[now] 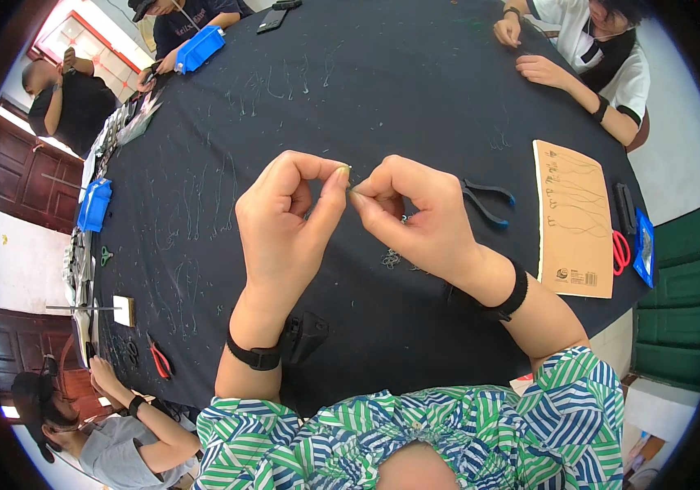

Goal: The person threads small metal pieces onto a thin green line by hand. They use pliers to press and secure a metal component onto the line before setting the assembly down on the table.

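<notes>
My left hand (289, 216) and my right hand (419, 208) are raised over the black tablecloth, almost touching at the fingertips. Thumb and forefinger of each are pinched together. A tiny pale tip shows at the left fingertips; what either pinch holds is too small to name. Below my right hand lies a small heap of silvery chain-like pieces (391, 259). Just right of that hand rest pliers (489, 200) with dark handles tipped in blue.
A brown notebook (575, 253) with thin cords on its cover lies at right, beside red-handled scissors (621, 251) and a blue packet (644, 249). Red-handled pliers (160, 359) and a blue tray (94, 204) are at left. Thin strands dot the black cloth (415, 106); several people sit around.
</notes>
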Motion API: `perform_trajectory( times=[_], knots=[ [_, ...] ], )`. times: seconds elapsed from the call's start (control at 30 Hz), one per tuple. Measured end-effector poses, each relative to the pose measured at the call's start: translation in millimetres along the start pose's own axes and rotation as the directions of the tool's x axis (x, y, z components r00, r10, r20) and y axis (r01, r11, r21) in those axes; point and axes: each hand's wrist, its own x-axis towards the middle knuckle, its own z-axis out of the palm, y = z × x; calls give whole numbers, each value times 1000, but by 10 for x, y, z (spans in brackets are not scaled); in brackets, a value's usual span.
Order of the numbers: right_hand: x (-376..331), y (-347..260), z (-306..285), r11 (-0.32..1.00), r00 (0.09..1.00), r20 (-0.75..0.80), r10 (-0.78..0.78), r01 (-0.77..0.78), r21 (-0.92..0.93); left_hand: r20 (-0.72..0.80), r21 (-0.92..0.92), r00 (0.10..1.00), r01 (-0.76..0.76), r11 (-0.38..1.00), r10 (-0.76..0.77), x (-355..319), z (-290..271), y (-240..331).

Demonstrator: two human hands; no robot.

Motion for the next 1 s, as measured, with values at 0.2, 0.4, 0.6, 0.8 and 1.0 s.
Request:
perform_trajectory(
  times=[0.2,0.4,0.6,0.8,1.0],
  knots=[
    [126,-79,-124,883,933,7,-359,342,-322,33,70,996,-82,994,80,8,-9,57],
    [182,-107,-282,890,946,21,-322,311,-333,132,66,985,-125,990,116,17,-19,61],
    [195,-18,-318,997,994,76,75,-75,-6,171,17,976,-141,990,136,2,-38,16],
    [165,175,-188,879,945,161,285,-325,349,127,-12,986,-103,995,104,14,-20,45],
    [59,217,-10,908,974,110,198,-225,354,81,13,990,-116,993,115,17,-39,18]
  ],
)
